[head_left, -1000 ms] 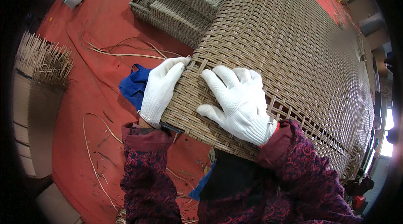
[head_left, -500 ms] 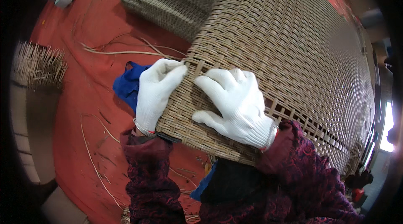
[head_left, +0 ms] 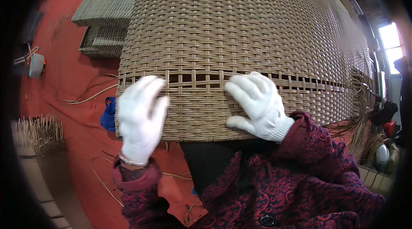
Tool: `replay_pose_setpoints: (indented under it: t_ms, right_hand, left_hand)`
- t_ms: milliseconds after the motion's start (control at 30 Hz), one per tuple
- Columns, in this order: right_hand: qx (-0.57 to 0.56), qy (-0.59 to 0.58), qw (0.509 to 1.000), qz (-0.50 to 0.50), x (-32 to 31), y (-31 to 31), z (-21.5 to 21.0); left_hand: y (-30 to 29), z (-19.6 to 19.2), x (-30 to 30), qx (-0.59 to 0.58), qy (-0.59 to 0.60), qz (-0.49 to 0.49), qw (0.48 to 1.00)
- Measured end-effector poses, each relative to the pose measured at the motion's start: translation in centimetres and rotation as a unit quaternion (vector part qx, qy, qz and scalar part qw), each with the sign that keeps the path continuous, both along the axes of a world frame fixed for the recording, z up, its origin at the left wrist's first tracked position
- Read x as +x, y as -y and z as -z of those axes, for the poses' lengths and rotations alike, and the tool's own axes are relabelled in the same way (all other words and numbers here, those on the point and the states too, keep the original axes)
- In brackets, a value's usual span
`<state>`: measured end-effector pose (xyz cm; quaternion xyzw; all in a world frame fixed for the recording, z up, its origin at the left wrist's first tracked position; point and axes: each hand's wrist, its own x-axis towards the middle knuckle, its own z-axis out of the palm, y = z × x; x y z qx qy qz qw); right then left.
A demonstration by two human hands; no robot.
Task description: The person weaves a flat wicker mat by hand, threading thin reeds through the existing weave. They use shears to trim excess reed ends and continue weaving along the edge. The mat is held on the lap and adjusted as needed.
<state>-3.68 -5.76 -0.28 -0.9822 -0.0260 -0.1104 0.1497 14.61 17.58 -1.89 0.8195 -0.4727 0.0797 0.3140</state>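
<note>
While the woven panel (head_left: 240, 49) rests across the lap, both hands steady it. Left hand (head_left: 139, 119) lies spread at its near-left corner; right hand (head_left: 257, 104), fingers apart, presses the near edge.

Gloved hands on a woven wicker panel

The left hand (head_left: 140, 119) and right hand (head_left: 256, 105), both in white gloves, lie flat on the tan wicker panel (head_left: 240, 49) near its lower edge, above a red floor (head_left: 68, 74) strewn with loose cane strands (head_left: 88, 96).

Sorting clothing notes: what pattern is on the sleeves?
Dark red sleeves with navy swirling paisley-like pattern, seen in the head view.
</note>
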Motion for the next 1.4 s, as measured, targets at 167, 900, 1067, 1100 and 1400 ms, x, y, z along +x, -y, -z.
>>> replay_pose_setpoints:
  t_ms: [167, 900, 1067, 1100, 1400]
  right_hand:
    - [-0.031, -0.023, 0.996, 0.078, -1.8, 1.4, 0.3]
    - [0.077, 0.06, 0.995, 0.019, -5.5, 4.5, 1.0]
    - [0.009, 0.064, 0.987, 0.149, -11.0, 7.7, 0.3]
    - [0.002, 0.062, 0.985, 0.161, -11.4, 8.0, 0.4]
    - [0.004, 0.068, 0.977, 0.2, -10.2, 8.4, 1.5]
  left_hand:
    - [7.2, 0.0, -3.6, 0.025, 0.1, 0.052, 0.993]
    - [9.9, 1.8, -3.0, -0.035, 0.021, 0.072, 0.997]
    - [10.9, 0.5, -4.4, -0.063, 0.094, 0.053, 0.992]
    - [11.6, 0.3, -5.0, -0.072, 0.104, 0.08, 0.989]
    - [18.9, 1.2, -9.8, -0.023, 0.027, 0.173, 0.984]
